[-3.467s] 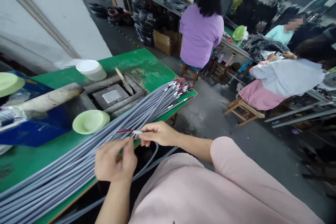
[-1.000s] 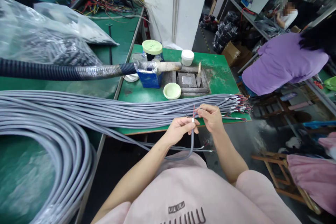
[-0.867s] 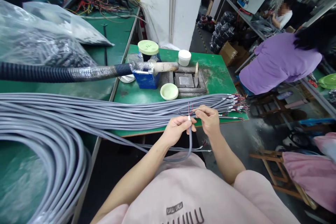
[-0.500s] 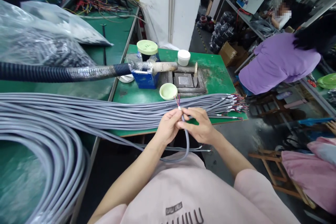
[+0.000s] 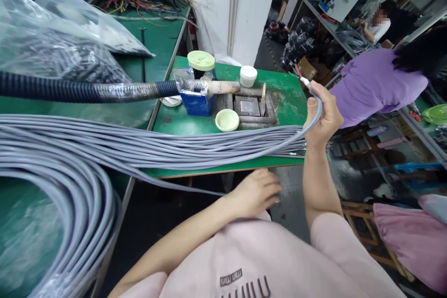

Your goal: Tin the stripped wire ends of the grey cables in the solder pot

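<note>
My right hand (image 5: 324, 114) is raised past the table's right end, thumb and fingers closed on a grey cable (image 5: 315, 118) near its tip. A white wrap and bare coloured wires stick out above the grip, and the cable bends down to the left over the bundle. My left hand (image 5: 256, 191) is low in front of the table edge, back upward, fingers curled and partly hidden. A loose grey cable (image 5: 181, 187) runs in under its wrist; what the fingers hold, if anything, is hidden. The grey cable bundle (image 5: 195, 146) lies along the table front.
A blue box (image 5: 198, 103), a hose (image 5: 132, 91) with a pale nozzle, a green dish (image 5: 226, 120), a white jar (image 5: 248, 76) and a framed metal pot (image 5: 248, 106) stand on the green table. Coiled cable (image 5: 94, 205) lies left. A person in purple (image 5: 380, 86) sits at right.
My hands have parted. The right hand carried the wired cable end up and right, over the bundle's ends. The left hand let go of that cable and dropped towards the loose cables below the table edge.
</note>
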The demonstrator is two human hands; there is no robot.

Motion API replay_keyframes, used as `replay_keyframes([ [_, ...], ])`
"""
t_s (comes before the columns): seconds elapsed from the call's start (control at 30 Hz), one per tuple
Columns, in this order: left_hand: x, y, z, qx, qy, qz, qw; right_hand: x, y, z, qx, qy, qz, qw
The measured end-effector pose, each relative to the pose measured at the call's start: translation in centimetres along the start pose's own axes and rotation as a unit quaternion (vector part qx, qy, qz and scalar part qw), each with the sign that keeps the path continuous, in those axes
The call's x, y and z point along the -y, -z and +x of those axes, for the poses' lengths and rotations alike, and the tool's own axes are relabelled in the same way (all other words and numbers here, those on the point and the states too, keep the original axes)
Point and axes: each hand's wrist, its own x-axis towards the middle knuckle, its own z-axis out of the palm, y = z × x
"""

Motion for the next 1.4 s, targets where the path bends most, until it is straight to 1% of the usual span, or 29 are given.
replay_keyframes([
  [0.03, 1.2, -0.4, -0.1, -0.052, 0.022, 0.065, 0.996, 0.7, -0.3, 0.2, 0.016, -0.001, 0.005, 1.000],
  [0.1, 3.2, -0.5, -0.4, -0.139, 0.062, 0.152, 0.976, 2.0, -1.3, 0.2, 0.070, -0.007, 0.020, 0.997],
  [0.17, 4.7, 0.0, -0.7, -0.192, 0.090, 0.204, 0.956, 3.0, -2.7, 0.0, 0.127, -0.017, 0.050, 0.990],
  [0.2, 5.1, 0.3, -0.9, -0.203, 0.098, 0.222, 0.949, 3.2, -3.5, -0.2, 0.151, -0.023, 0.069, 0.986],
  [0.27, 5.8, 0.5, -1.1, -0.204, 0.106, 0.247, 0.941, 3.3, -5.2, -0.5, 0.187, -0.037, 0.112, 0.975],
  [0.33, 6.1, 0.3, -1.1, -0.196, 0.109, 0.257, 0.940, 3.0, -7.0, -0.8, 0.218, -0.052, 0.144, 0.964],
  [0.43, 6.3, -0.2, -1.1, -0.196, 0.110, 0.256, 0.940, 2.4, -9.3, -1.2, 0.262, -0.068, 0.160, 0.949],
  [0.53, 6.2, -0.2, -1.0, -0.199, 0.104, 0.256, 0.940, 1.9, -11.1, -1.3, 0.289, -0.069, 0.158, 0.942],
  [0.67, 6.0, 0.2, -1.0, -0.204, 0.100, 0.252, 0.941, 1.6, -12.7, -1.1, 0.310, -0.048, 0.142, 0.939],
  [0.83, 6.0, 0.4, -1.1, -0.202, 0.087, 0.271, 0.937, 1.4, -13.7, -1.0, 0.324, -0.016, 0.121, 0.938],
  [0.97, 6.2, 0.3, -1.2, -0.191, 0.087, 0.276, 0.938, 1.5, -14.1, -1.1, 0.338, -0.007, 0.115, 0.934],
  [1.17, 6.4, 0.1, -1.2, -0.185, 0.091, 0.280, 0.938, 1.7, -14.4, -0.9, 0.353, 0.009, 0.113, 0.929],
  [1.4, 6.4, 0.1, -1.3, -0.198, 0.084, 0.298, 0.930, 1.7, -14.7, -1.1, 0.353, 0.024, 0.100, 0.930],
])
